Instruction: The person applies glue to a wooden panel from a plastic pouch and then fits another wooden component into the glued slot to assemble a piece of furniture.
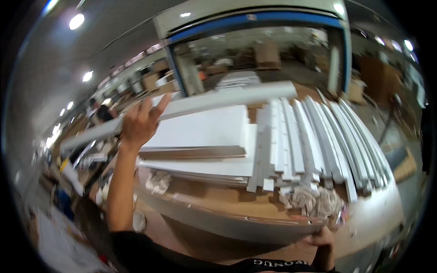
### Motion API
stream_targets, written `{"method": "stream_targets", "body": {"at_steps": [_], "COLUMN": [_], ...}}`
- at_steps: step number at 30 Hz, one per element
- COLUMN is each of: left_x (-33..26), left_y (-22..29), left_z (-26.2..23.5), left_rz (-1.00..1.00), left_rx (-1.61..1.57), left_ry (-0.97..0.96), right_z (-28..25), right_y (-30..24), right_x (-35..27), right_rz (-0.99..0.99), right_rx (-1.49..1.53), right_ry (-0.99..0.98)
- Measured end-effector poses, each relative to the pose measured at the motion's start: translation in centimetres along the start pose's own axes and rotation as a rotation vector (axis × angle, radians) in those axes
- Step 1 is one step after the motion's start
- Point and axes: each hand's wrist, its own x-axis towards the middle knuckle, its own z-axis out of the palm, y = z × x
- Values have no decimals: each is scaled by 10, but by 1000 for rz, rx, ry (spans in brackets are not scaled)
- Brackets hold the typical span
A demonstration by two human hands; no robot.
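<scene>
My left hand [141,123] is raised over the left part of a long white strip board [227,98] that slants across the far side of the stacks. Its fingers are stretched out and apart, slightly blurred; I cannot tell whether the palm touches the strip. At the lower right, my right hand [322,239] is closed around the right end of a long pale board [209,223] standing on edge close to my body. Its fingertips are partly hidden. Beyond this board lie a stack of wide white panels [200,127] and a row of narrow white strips [314,136].
Crumpled pale cloths [314,200] lie near the strips, and another cloth [158,182] is by the panel stack. Brown cardboard [209,193] covers the worktable. A blue-edged frame [255,18] rises behind it. A person in dark clothing [104,113] is at the far left.
</scene>
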Motion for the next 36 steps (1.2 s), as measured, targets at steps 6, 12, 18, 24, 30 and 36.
{"method": "stream_targets", "body": {"at_steps": [6,12,18,24,30,36], "left_x": [23,11,-32,-59,-40,-22], "left_y": [9,9,10,40,68,91], "left_z": [-52,-72,-89,-117,-115,-111], "left_rz": [-175,-246,-69,174,244,271], "left_rx": [-455,-859,-982,-784,-819,-810], "left_ry": [-157,-298,-186,-170,-153,-221], "right_z": [55,78,101,107,108,110], "right_y": [-1,-5,-1,0,0,-3], "right_x": [16,24,30,18,15,16], "right_rz": [-189,-390,-478,-497,-409,-473], "right_rx": [-123,-155,-376,-482,-457,-453], "right_ry": [384,761,1082,1023,984,1015]}}
